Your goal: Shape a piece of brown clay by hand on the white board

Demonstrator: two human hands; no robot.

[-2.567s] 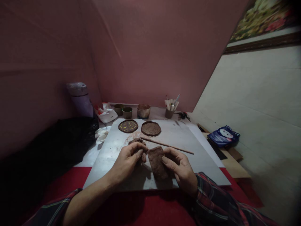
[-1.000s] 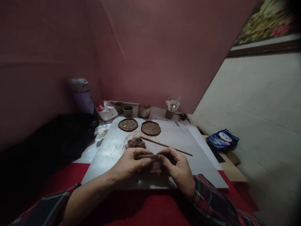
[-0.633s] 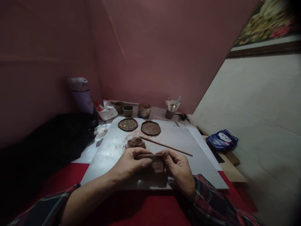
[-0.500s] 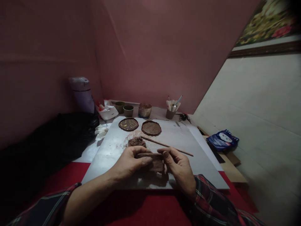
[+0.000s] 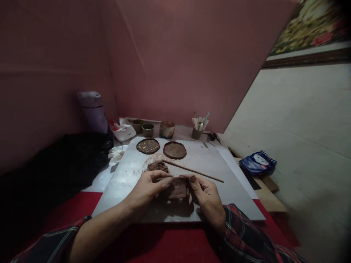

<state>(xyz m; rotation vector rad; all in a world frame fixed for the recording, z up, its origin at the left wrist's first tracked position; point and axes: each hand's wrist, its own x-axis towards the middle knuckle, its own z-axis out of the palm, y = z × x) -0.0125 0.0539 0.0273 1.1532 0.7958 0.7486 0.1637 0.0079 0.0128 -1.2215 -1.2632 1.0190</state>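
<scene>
A brown clay piece [image 5: 177,189] with a flat side facing me is held between my two hands, a little above the near part of the board. My left hand [image 5: 149,188] is closed on its left end, thumb along the upper edge. My right hand [image 5: 205,193] pinches the right end, thumb up; some fingertips show beneath. Just behind the hands lies a rough lump of clay [image 5: 158,166]. A thin wooden stick [image 5: 194,171] rests slantwise from that lump towards the right.
On the white board [image 5: 227,201], a yellow-dotted clay disc [image 5: 148,145] and a plain rimmed disc [image 5: 174,150] lie at the back. Behind stand small cups [image 5: 148,130], a stained pot [image 5: 167,129] and a tool holder [image 5: 196,133]. Black plastic [image 5: 63,164] lies left, a blue packet [image 5: 257,163] right.
The clay piece is tipped slightly differently between my hands, and my left thumb has shifted up along its edge. The whole view has moved slightly.
</scene>
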